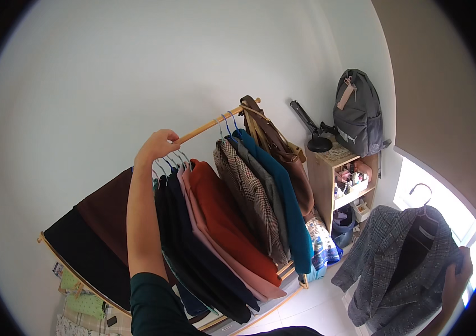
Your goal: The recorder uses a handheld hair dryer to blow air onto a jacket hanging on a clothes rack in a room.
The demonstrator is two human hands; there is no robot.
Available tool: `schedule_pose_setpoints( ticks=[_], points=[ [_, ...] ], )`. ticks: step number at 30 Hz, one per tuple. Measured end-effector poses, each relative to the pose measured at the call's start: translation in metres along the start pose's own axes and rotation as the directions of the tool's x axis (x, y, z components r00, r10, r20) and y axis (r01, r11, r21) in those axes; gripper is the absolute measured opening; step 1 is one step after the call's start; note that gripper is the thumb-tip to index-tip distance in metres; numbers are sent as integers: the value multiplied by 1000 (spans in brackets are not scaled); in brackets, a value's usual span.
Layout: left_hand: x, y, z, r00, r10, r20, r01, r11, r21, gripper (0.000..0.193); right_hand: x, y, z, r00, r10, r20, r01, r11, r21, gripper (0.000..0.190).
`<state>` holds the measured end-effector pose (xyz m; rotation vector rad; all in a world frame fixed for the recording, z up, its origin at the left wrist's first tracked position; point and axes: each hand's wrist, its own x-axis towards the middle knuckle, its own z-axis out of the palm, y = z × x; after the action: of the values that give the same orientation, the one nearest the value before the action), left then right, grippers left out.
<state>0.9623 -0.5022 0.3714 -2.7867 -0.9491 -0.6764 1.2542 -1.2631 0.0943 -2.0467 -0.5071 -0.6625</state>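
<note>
My left hand (159,146) is curled over the wooden rail (204,127) of a clothes rack, close to several hanger hooks (173,159). Below it hang dark garments (204,260), a pink one (238,275) and a rust-orange one (225,210). Across a gap on the rail are a houndstooth jacket (255,189), a grey garment (269,189) and a teal one (284,185). At the right, my right hand (457,273) grips the side of a grey tweed blazer (381,252). A hanger (425,210) sits inside its collar, its hook showing against the bright window.
Brown bags (294,172) hang at the rail's far end. Beside them stands a wooden shelf unit (322,185) with toiletries, topped by a grey Puma backpack (357,117) and a black folding lamp (318,140). A blind (439,92) partly covers the window. Folded fabrics (84,304) lie lower left.
</note>
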Motion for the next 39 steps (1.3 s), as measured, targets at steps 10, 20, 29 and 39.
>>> schedule_pose_setpoints(
  ticks=[10, 20, 29, 39],
  points=[
    [58, 82, 49, 943, 103, -317, -75, 992, 100, 60, -10, 14, -4, 996, 79, 51, -74, 993, -91, 45],
    [48, 65, 47, 971, 54, -231, -35, 996, 83, 28, -7, 25, 1, 989, 134, 55, -128, 986, -106, 46],
    [-1, 30, -5, 1000, 7, 24, -6, 998, -60, 37, 9, 37, 26, 991, 119, 68, -106, 981, -165, 46],
    [70, 78, 61, 944, 97, -316, -89, 995, 39, 54, -5, 38, 39, 993, 5, -121, -21, 991, -135, 49]
  ],
)
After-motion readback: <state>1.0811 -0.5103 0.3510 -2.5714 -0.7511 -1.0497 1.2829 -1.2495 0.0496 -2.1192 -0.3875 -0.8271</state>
